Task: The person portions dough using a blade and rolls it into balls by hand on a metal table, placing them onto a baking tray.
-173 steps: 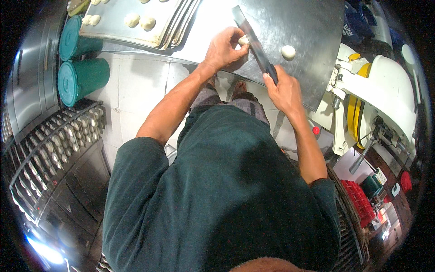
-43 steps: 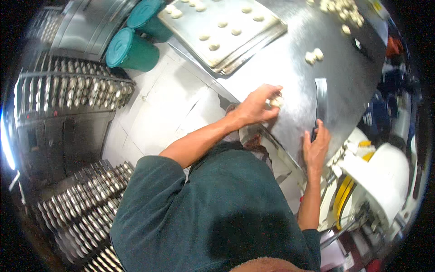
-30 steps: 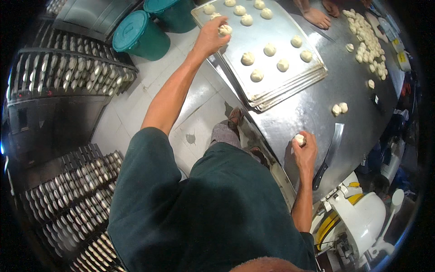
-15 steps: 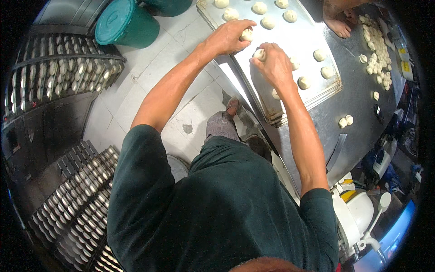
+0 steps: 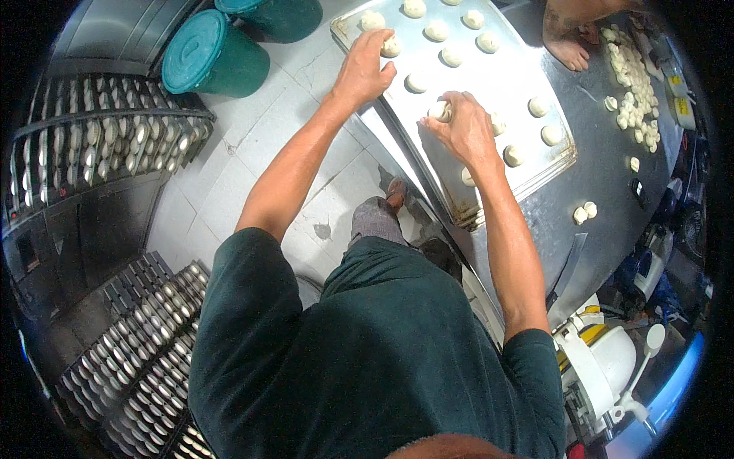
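My left hand [image 5: 367, 73] is at the upper-left edge of the metal tray [image 5: 508, 84], fingertips curled at a dough ball [image 5: 391, 48], thumb apart from it. Another pale ball [image 5: 417, 83] sits just right of that hand. My right hand [image 5: 462, 126] grips a dough ball [image 5: 439, 112] over the tray's lower left part, fingers around it. Several rounded dough balls [image 5: 538, 107] stand spaced on the top tray of the stack. A long blade [image 5: 569, 268] lies on the steel table [image 5: 516, 245], partly behind my right forearm.
Another person's hand [image 5: 569, 53] rests beside a heap of dough pieces [image 5: 634, 92]. A few pieces [image 5: 585, 212] and a black object [image 5: 638, 193] lie nearer. A white mixer [image 5: 604, 363] stands at right, green lidded bins [image 5: 233, 69] and loaded racks [image 5: 107, 145] at left.
Both hands moved from the blade area onto the tray. Since the last frame, my left hand has released a ball and shifted left to another; my right hand still holds its ball.
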Motion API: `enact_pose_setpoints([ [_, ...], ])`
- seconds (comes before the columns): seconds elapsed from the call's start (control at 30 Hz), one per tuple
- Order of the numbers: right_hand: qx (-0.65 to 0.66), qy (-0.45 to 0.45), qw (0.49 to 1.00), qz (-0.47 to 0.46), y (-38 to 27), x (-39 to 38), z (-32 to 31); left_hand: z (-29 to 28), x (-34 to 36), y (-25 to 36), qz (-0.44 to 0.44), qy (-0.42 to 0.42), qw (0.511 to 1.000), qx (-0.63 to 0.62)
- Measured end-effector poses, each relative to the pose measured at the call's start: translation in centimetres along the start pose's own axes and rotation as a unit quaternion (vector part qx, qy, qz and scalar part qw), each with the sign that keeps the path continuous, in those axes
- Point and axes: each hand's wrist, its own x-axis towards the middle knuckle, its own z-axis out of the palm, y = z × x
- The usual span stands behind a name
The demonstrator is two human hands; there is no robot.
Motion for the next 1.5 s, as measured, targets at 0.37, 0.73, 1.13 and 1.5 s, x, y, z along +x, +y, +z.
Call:
enact_pose_setpoints([
  [0.37,0.090,0.165,0.980,0.058,4.1,-9.7,-5.6,2.0,0.2,-0.7,-0.067,-0.014,0.996,-0.049],
  [0.73,-0.111,0.284,0.845,0.439,23.9,-41.1,-6.5,11.0,-3.7,28.3,0.036,-0.219,0.912,-0.344],
  [1.13,-0.019,0.411,0.853,0.322,31.5,-40.6,-11.1,31.3,-6.4,41.3,0.193,-0.290,0.894,-0.280],
  [1.5,0.120,0.242,0.952,0.146,29.4,-38.8,-8.9,17.4,-15.5,35.4,0.184,-0.358,0.895,-0.191],
])
